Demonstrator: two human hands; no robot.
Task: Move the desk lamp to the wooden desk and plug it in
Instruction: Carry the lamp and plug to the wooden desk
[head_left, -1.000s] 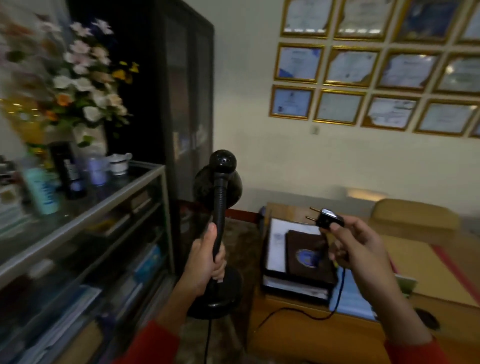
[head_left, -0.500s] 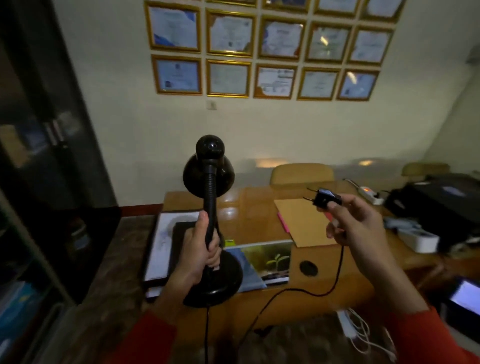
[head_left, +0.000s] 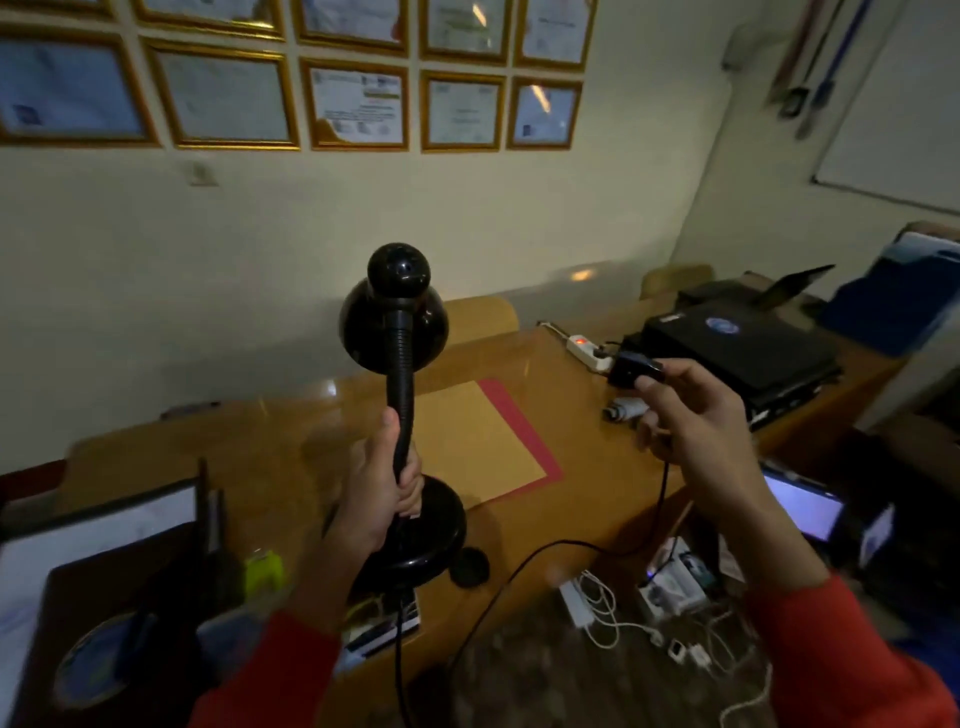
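Observation:
The black desk lamp (head_left: 393, 322) stands upright in the air, its round base (head_left: 431, 530) over the near edge of the wooden desk (head_left: 524, 358). My left hand (head_left: 382, 493) grips its gooseneck just above the base. My right hand (head_left: 691, 421) pinches the lamp's black plug (head_left: 631, 370) and holds it above the desk's right part, close to a white power strip (head_left: 587, 351) with a red lit switch. The black cord (head_left: 540, 551) hangs in a loop from the plug down to the lamp.
A brown and a red folder (head_left: 478, 441) lie mid-desk. Books and papers (head_left: 93, 561) sit at the left, a black printer (head_left: 737, 353) at the right. White chargers and cables (head_left: 623, 608) lie on the floor. Framed certificates (head_left: 358, 106) hang on the wall.
My view has swung right and nearer the desk. Both hands carried the lamp and plug forward; the plug now sits near the power strip.

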